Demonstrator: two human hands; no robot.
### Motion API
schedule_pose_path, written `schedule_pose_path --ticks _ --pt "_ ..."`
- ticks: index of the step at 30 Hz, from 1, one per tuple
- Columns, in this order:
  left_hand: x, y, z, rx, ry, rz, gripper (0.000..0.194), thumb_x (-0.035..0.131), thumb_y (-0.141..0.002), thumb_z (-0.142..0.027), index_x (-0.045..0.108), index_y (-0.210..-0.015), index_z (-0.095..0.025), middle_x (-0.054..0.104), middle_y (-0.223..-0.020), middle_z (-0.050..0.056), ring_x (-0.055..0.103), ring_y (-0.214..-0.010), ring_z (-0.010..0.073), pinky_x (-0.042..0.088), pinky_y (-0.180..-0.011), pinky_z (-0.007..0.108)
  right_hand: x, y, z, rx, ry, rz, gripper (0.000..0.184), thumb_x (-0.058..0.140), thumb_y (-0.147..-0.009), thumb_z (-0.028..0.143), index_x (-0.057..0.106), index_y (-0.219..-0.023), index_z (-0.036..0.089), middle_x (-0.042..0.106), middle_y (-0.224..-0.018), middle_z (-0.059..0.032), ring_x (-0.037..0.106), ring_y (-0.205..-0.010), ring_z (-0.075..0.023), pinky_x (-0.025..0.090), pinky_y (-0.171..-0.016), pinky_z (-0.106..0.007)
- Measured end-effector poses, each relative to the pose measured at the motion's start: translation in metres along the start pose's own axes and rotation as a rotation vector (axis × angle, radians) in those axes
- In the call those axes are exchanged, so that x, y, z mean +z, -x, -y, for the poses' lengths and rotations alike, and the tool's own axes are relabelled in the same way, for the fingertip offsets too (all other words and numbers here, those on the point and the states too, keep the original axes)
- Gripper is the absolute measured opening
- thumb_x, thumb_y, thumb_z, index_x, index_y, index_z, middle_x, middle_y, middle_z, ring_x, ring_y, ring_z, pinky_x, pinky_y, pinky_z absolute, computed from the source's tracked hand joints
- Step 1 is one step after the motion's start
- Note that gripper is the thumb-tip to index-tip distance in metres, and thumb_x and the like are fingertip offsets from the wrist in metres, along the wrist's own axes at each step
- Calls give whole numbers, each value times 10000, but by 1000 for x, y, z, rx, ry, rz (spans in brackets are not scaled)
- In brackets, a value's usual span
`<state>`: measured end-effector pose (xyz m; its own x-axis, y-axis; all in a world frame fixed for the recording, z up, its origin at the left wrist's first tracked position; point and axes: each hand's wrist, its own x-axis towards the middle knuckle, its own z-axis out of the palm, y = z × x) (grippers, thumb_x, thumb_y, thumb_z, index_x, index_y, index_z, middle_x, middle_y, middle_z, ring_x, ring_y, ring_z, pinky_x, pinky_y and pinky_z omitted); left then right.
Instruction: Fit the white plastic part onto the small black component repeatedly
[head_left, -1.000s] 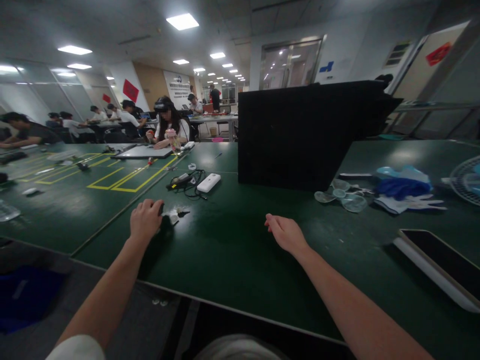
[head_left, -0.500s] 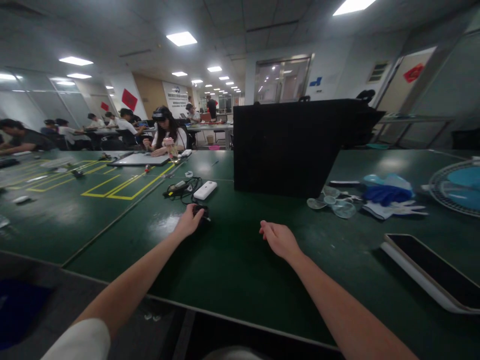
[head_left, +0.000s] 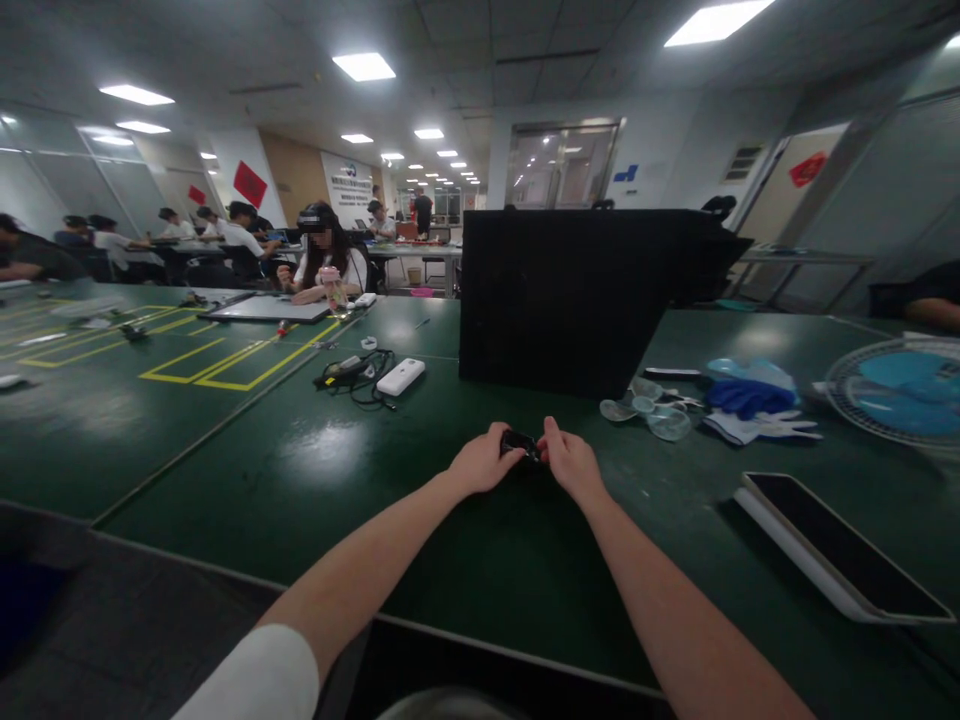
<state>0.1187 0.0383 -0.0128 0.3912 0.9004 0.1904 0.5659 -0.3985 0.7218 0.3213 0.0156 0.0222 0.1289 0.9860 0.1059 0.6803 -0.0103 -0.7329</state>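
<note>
Above the green table, my left hand is closed around a small black object. Its dark, glossy face shows between the thumb and fingers, but I cannot tell its exact kind. My right hand is close against the right end of this object, thumb raised and fingers curled in. Whatever those fingertips pinch is too small to make out. Both forearms reach in from the near edge of the table.
A large black box stands ahead. Left of it lie a white device and a black cable. To the right are clear plastic cups, gloves, a phone-like slab and a round fan. A person sits across.
My left hand has moved right with the small black object, from near the cable to my right hand. The right hand's fingers now meet the object's end. The view has shifted slightly.
</note>
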Motion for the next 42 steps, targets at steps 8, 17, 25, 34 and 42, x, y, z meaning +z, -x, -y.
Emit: schedule_pose_path --ticks 8,17,25,34,42 --pt "-37 21 29 -235 358 -370 452 363 -1013 -527 486 -1306 -205 662 -1190 101 654 -1064 190 518 -934 334 2 21 25 -354 253 25 464 495 -947 594 722 -1084 213 718 -1113 -101 639 -1018 -258 495 -842 -386" --pt "-70 43 29 -133 -6 -329 500 619 -901 -379 478 -1360 -239 672 -1197 90 667 -1025 243 509 -945 391 44 36 50 -663 425 330 242 566 -954 350 727 -1122 286 708 -1209 -43 592 -1186 -264 283 -1121 -542" --pt "-59 52 14 -71 -108 -15 528 653 -850 -311 510 -1358 -281 711 -1145 60 692 -993 246 534 -894 370 21 42 49 -613 241 101 265 515 -986 363 708 -1147 278 710 -1214 -48 612 -1153 -261 379 -1060 -491" --pt "-53 53 8 17 5 75 477 656 -832 -363 583 -1289 -247 715 -1074 49 687 -918 208 551 -838 330 27 42 50 -668 302 224 261 507 -975 297 741 -1086 264 697 -1227 -43 599 -1110 -253 467 -964 -459" --pt "-51 55 7 11 -84 67 504 632 -848 -351 544 -1337 -266 727 -1082 52 704 -921 222 553 -834 341 22 44 50 -721 297 196 258 520 -953 308 750 -1064 267 645 -1285 -60 543 -1196 -280 451 -1006 -479"
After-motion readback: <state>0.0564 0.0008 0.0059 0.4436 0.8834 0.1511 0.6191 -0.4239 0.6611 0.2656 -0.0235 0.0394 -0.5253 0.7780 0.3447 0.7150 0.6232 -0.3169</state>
